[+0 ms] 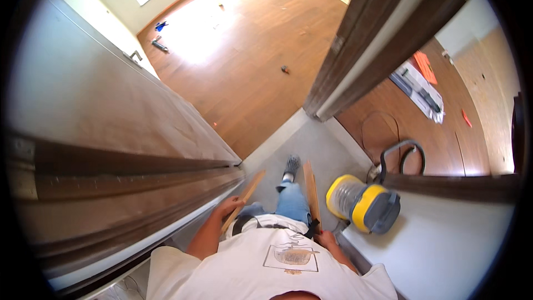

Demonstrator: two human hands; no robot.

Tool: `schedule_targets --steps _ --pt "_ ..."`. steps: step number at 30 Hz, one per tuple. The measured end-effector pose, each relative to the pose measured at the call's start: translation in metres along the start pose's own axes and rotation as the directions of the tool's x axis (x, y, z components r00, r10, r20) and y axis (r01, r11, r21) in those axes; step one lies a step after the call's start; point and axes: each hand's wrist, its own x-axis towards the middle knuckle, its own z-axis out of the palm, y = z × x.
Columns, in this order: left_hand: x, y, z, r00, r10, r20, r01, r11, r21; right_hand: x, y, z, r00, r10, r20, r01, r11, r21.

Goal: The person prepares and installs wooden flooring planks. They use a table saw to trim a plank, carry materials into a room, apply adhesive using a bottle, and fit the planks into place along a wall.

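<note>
From where I stand, the person is in the passage with a wooden strip at each side. The left hand [227,206] is curled around the left strip [248,190], fingers closed across it partway along, and the far end tips up and inward over the grey floor [311,141]. The right strip [311,191] lies alongside the jeans leg [292,200], pointing ahead, with the right hand [326,238] at its near end. I can't tell how those fingers close; they are mostly turned from me.

Both strips look narrow, straight and stiff, so I'd judge them light enough for one hand apiece, not slippery, though the edges and corners could chip if knocked. Mid-length seems the best hold, where the weight should balance; at the right strip's near end, I'd expect the far tip to want to dip. The door frame [347,44] ahead and the yellow-and-grey vacuum [363,204], just beside the right strip with its black hose [395,147] looped up, leave things to bump, so keeping the tips in close would be wise.
</note>
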Motion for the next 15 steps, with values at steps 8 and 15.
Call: schedule_targets --steps 8,15 --pt "0.026 0.105 -0.002 0.986 -0.021 -0.168 -0.002 0.991 -0.131 0.119 -0.049 -0.169 0.987 -0.163 0.008 0.161 0.97 -0.183" --pt "0.041 0.153 -0.029 0.96 -0.04 -0.277 -0.04 0.96 -0.277 0.142 -0.11 -0.236 0.956 -0.293 0.021 0.292 0.94 -0.175"
